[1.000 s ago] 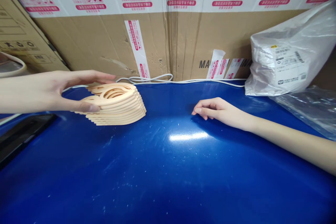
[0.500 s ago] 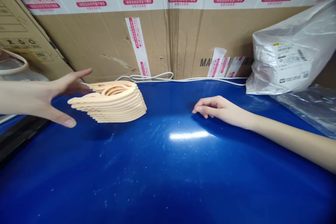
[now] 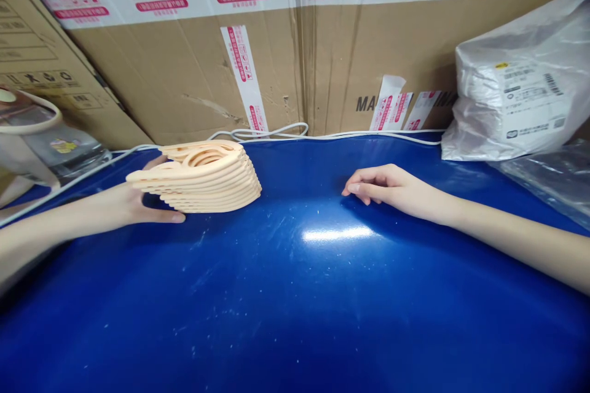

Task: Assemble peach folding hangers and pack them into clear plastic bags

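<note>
A stack of peach-coloured plastic hangers [image 3: 212, 181] lies on the blue tabletop [image 3: 295, 295], left of the middle. My left hand [image 3: 138, 202] is around its left end, the thumb along the near lower side and the other fingers mostly hidden behind the stack. Farther right, my right hand [image 3: 380, 184] rests on the tabletop with its fingers loosely curled and a gap between thumb and forefinger. Nothing shows in it, and it is apart from the hangers.
Large taped cardboard boxes [image 3: 184, 61] stand along the back edge. A white cable [image 3: 271, 133] runs before them. A clear jug-like container [image 3: 59, 147] is at the left; a white plastic parcel [image 3: 507, 98] and a clear plastic bag [image 3: 553, 175] are at the right.
My left hand has moved right and closed in around the left end of the hanger stack. The right hand keeps its pose; the view has shifted slightly.
</note>
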The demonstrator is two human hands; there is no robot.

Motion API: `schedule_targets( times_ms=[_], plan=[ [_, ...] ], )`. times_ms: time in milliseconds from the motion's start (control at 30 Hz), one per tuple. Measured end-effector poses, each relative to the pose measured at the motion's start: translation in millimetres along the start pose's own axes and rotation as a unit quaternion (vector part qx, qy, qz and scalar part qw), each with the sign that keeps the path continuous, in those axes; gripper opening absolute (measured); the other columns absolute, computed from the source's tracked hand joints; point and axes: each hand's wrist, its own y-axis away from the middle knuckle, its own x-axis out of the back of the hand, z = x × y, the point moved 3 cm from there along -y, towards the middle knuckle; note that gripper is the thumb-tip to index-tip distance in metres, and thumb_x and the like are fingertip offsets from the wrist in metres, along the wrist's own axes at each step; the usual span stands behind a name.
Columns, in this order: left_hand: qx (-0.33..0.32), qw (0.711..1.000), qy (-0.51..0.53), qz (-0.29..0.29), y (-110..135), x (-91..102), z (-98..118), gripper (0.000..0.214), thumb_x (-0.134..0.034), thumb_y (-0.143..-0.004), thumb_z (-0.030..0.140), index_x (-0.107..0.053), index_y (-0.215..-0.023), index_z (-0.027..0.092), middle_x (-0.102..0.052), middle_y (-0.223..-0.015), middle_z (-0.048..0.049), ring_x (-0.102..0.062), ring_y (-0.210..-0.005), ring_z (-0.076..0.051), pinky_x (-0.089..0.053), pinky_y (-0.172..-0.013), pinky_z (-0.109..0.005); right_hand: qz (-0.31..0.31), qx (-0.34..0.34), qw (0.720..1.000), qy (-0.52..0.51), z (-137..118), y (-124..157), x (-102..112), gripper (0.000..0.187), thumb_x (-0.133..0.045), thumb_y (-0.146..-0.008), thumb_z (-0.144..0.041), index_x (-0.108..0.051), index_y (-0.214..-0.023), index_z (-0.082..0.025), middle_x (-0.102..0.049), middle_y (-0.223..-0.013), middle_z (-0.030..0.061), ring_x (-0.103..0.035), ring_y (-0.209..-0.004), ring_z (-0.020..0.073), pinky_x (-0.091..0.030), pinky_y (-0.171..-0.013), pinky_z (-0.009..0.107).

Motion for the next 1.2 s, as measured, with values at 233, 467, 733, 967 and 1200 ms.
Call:
schedule_targets(
  times_ms=[233,467,733,967,1200],
  plan=[
    [0.040,0.994,0.086,-0.044,-8,-2.7,10,0.071,-0.068,-0.079,0.061,-0.054,-0.136,0.021,-0.072,-0.108,-0.0046,-0.055,-0.118,-0.028,-0.046,-0.101,-0.049,-0.004,0.003,1.000,-0.007,3,-1,0,0.034,-0.056,-0.091,-0.048,-0.072,-0.091,-0.019,-0.055,-0.066,-0.0010,-0.048,-0.064,0.0139,-0.031,-0.059,0.028],
    [0.053,0.994,0.090,-0.045,-10,-11.7,5,0.065,-0.065,-0.082,0.058,-0.054,-0.135,0.023,-0.073,-0.105,-0.0025,-0.055,-0.120,-0.027,-0.045,-0.103,-0.053,-0.010,0.010,1.000,-0.014,2,-1,0,0.031,-0.055,-0.093,-0.045,-0.071,-0.091,-0.018,-0.055,-0.066,-0.0018,-0.048,-0.064,0.0132,-0.031,-0.060,0.028],
    [0.022,0.987,0.139,-0.073,-33,-22.3,20,0.059,-0.066,-0.082,0.036,-0.052,-0.135,0.014,-0.071,-0.114,-0.0070,-0.053,-0.125,-0.028,-0.031,-0.112,-0.057,-0.009,0.007,1.000,-0.020,1,-1,1,0.032,-0.056,-0.092,-0.045,-0.071,-0.091,-0.017,-0.055,-0.066,-0.0016,-0.048,-0.063,0.0127,-0.031,-0.059,0.028],
    [0.029,0.977,0.197,-0.077,-63,-36.2,36,0.078,-0.078,-0.071,0.038,-0.050,-0.138,0.010,-0.068,-0.122,-0.0136,-0.045,-0.134,-0.033,-0.022,-0.118,-0.051,-0.013,0.004,1.000,-0.009,1,-1,2,0.033,-0.055,-0.093,-0.044,-0.071,-0.092,-0.016,-0.055,-0.066,-0.0023,-0.048,-0.064,0.0122,-0.031,-0.060,0.028],
    [0.026,0.967,0.242,-0.070,-93,-54.4,46,0.093,-0.082,-0.065,0.036,-0.040,-0.146,0.014,-0.054,-0.142,-0.0165,-0.039,-0.140,-0.033,-0.022,-0.119,-0.050,-0.019,0.002,1.000,-0.016,1,-1,3,0.032,-0.055,-0.093,-0.044,-0.071,-0.091,-0.016,-0.053,-0.066,-0.0028,-0.047,-0.064,0.0121,-0.032,-0.060,0.028]
  ],
)
